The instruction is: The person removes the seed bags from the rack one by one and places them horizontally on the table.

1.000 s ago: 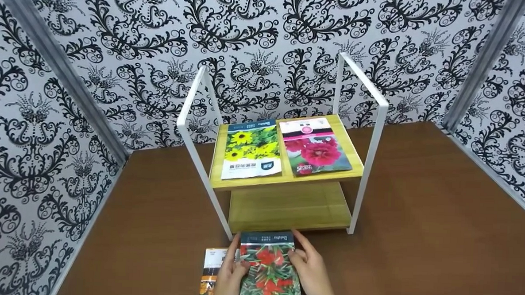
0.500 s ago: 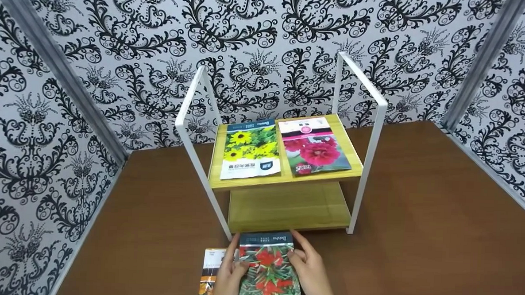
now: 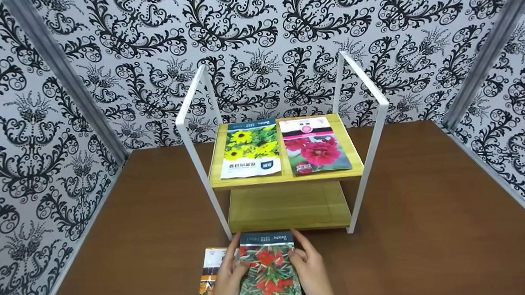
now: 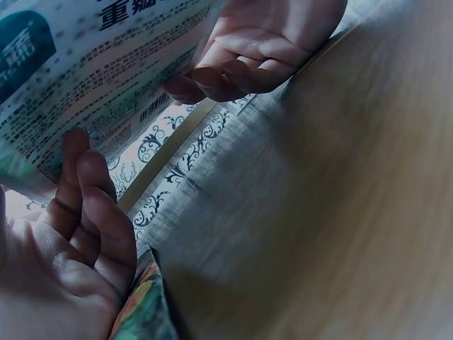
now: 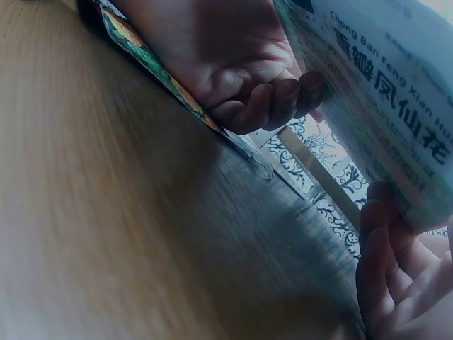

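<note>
Both hands hold a seed packet with red flowers (image 3: pixel 269 269) by its two long sides, at the near edge of the head view. My left hand (image 3: pixel 230 279) grips the left side, thumb on the front; my right hand (image 3: pixel 312 276) grips the right side likewise. From below, the left wrist view shows the packet's printed white back (image 4: pixel 120 78) with fingertips curled against it. The right wrist view shows the same back (image 5: pixel 389 99), raised above the table. An orange-flower packet (image 3: pixel 208 273) lies on the table, partly hidden behind my left hand.
Just beyond my hands stands a two-tier rack with white side frames (image 3: pixel 375 139). Its upper shelf (image 3: pixel 216 181) bears a yellow-flower packet (image 3: pixel 251 149) and a pink-flower packet (image 3: pixel 317 150) side by side. The bare lower shelf (image 3: pixel 289 204) sits beneath. Patterned walls (image 3: pixel 267 32) enclose the brown table (image 3: pixel 436 226).
</note>
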Demonstrator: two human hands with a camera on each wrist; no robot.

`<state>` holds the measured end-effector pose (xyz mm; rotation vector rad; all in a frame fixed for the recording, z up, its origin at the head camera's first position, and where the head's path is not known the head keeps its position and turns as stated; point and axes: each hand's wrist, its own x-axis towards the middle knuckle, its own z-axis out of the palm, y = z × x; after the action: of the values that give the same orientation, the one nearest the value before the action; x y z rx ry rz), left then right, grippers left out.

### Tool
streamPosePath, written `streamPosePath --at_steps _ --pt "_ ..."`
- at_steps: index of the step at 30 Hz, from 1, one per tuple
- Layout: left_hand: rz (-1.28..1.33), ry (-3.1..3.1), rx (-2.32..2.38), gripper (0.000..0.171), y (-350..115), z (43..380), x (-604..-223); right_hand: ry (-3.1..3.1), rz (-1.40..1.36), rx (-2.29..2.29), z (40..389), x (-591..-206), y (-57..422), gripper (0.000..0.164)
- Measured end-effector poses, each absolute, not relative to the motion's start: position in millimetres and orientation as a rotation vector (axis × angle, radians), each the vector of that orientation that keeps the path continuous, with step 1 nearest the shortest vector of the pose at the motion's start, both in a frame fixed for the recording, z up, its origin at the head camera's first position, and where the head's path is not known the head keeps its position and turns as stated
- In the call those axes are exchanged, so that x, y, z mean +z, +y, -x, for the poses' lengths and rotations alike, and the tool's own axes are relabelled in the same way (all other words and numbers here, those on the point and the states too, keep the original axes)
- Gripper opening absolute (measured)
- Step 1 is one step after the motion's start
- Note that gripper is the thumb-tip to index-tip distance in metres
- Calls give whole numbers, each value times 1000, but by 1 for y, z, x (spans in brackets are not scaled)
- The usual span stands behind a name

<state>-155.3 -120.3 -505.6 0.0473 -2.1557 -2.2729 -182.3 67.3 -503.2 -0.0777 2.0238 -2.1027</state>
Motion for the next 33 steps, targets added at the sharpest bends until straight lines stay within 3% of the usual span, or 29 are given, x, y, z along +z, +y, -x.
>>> streamPosePath --at_steps 33 --pt "-82 -2195 -2233 65 -120 157 -505 2086 103 -2099 179 -503 64 55"
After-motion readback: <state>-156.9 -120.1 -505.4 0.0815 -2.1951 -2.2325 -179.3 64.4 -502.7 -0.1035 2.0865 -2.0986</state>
